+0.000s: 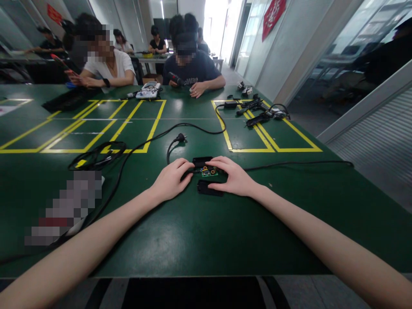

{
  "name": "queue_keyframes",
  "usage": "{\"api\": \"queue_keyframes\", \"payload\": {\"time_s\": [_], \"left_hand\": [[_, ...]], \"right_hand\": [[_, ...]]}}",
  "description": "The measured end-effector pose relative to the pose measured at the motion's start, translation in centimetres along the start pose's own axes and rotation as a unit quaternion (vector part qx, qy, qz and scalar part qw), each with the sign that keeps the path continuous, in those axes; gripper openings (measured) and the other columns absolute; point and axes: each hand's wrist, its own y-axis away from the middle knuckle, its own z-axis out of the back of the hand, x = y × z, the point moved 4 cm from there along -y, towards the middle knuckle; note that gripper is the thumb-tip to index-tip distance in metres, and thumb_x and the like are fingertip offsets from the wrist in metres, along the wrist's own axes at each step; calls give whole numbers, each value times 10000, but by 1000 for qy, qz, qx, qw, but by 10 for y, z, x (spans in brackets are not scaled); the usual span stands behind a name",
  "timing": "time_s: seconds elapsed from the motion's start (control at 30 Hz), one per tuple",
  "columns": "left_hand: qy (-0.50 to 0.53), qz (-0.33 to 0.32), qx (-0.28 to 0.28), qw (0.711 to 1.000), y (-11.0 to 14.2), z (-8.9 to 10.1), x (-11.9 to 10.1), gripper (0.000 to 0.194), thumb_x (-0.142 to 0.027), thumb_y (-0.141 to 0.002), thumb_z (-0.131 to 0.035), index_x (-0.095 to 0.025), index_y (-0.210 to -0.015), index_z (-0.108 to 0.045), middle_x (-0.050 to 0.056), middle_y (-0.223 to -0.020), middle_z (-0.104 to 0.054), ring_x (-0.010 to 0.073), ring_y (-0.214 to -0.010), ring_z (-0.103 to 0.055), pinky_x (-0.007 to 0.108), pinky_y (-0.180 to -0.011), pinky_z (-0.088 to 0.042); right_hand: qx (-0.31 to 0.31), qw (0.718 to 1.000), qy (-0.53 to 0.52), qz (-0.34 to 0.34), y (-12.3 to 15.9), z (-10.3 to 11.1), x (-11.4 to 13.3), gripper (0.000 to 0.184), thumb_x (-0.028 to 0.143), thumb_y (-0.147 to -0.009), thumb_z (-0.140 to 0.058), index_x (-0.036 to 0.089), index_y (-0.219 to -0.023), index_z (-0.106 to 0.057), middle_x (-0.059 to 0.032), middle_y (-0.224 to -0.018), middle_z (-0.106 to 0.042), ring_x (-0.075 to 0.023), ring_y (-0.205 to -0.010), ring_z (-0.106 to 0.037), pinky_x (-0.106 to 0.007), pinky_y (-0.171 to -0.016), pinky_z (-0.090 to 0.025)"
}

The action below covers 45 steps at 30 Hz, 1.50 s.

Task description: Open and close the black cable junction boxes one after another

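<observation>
A small green circuit board (pixel 210 173) with copper-coloured coils lies between my hands on the table. One black plastic case half (pixel 201 160) sits just behind it, and a second case half (pixel 206 187) is in front, nearer to me. My left hand (pixel 172 178) is curled around a black cable end (pixel 189 171) at the board's left side. My right hand (pixel 236 177) has its thumb and fingers spread apart. Its thumb touches the front case half, while its fingertips reach the rear half and the board's right edge. The right fingertips partly hide the rear half.
A black cable with a plug (pixel 180 137) lies behind my hands. To the left are a coiled cable (pixel 96 155) and a blurred pale power strip (pixel 69 206). Black adapters and cables (pixel 257 109) lie at the back right. Two people sit across the green table (pixel 180 240).
</observation>
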Motion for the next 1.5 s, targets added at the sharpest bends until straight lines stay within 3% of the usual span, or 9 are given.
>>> {"api": "queue_keyframes", "payload": {"time_s": [0.23,0.67,0.97,1.5], "left_hand": [[-5,-10,14,1000,-1,-2,-1,259,-215,-1019,-493,-187,-1239,-628,110,-1167,-682,256,-1057,-644,438,-932,-582],[-19,-29,17,999,-1,-3,0,225,-212,-1040,-477,-185,-1169,-660,95,-1107,-701,244,-1014,-631,419,-907,-572],[-26,-29,18,999,-2,-3,-1,242,-217,-1051,-454,-184,-1170,-662,93,-1099,-708,244,-992,-628,415,-889,-565],[-31,-30,14,999,-2,-2,-1,243,-227,-1055,-450,-189,-1159,-666,90,-1084,-715,241,-980,-628,407,-872,-563]], "right_hand": [[-29,999,32,-5,-2,1,-2,658,528,-757,-865,260,-1328,-677,-116,-1286,-670,-321,-1200,-654,-514,-1042,-559],[-55,997,58,-14,-3,4,-2,572,563,-759,-859,224,-1199,-723,-114,-1169,-717,-299,-1080,-694,-459,-951,-594],[-43,997,60,-16,-4,7,-5,565,606,-769,-837,242,-1188,-731,-98,-1125,-723,-287,-1020,-708,-433,-896,-607],[-26,998,51,-9,-6,4,-9,477,555,-800,-828,263,-1171,-767,-100,-1154,-690,-306,-1100,-679,-491,-974,-588]]}}
